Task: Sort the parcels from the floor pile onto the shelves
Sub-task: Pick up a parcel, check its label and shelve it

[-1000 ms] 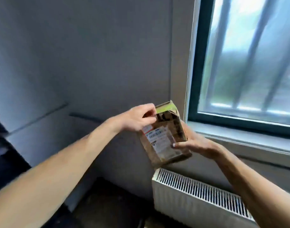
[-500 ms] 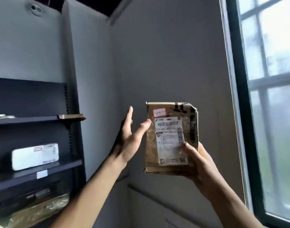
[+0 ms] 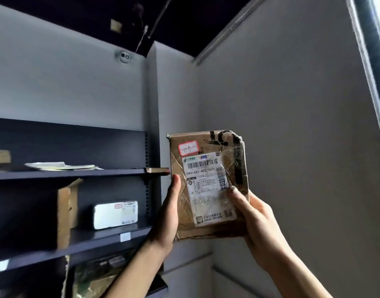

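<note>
Newly, the left hand (image 3: 167,218) clasps the brown parcel (image 3: 208,186) alongside the gripping right hand (image 3: 260,229). Held aloft at three o'clock of the shelves (image 3: 77,173), it is not yet placed; a white parcel (image 3: 116,215) already sits shelved.

Label (image 3: 208,190) print on parcel (image 3: 238,164), illegibly small

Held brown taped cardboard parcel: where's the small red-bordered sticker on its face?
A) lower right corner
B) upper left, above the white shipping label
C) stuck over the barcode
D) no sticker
B: the red-bordered sticker sits at the upper left of the brown taped cardboard parcel, just above the white shipping label.
</note>
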A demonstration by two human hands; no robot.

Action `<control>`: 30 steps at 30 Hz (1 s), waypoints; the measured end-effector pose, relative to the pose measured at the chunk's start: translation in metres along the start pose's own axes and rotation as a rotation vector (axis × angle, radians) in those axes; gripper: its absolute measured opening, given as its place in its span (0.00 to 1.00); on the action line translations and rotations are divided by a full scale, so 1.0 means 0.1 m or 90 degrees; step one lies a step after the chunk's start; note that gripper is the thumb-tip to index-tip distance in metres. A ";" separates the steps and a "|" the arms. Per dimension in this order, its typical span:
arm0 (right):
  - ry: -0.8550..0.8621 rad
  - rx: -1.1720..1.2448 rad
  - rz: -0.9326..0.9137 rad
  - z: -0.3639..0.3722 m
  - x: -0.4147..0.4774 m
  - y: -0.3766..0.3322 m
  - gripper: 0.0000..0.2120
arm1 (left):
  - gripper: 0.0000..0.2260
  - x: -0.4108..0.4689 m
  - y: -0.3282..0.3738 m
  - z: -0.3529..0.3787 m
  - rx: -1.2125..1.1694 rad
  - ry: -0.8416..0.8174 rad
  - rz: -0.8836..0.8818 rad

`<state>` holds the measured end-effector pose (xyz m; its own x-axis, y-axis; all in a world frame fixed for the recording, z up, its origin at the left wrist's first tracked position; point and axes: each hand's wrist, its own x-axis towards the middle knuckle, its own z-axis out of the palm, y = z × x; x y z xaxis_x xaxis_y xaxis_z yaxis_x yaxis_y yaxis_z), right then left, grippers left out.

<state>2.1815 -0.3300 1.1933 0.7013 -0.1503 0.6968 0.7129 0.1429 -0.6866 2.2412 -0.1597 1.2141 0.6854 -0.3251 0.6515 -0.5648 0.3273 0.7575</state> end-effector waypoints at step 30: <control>-0.081 0.051 -0.053 1.48 0.31 0.15 0.12 | 0.37 -0.31 0.74 -1.38 0.081 0.123 0.124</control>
<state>2.2141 -0.1878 1.2354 0.6310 -0.0401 0.7747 0.7629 0.2131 -0.6104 2.2418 -0.0027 1.2444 0.6265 -0.0880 0.7745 -0.7389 0.2490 0.6261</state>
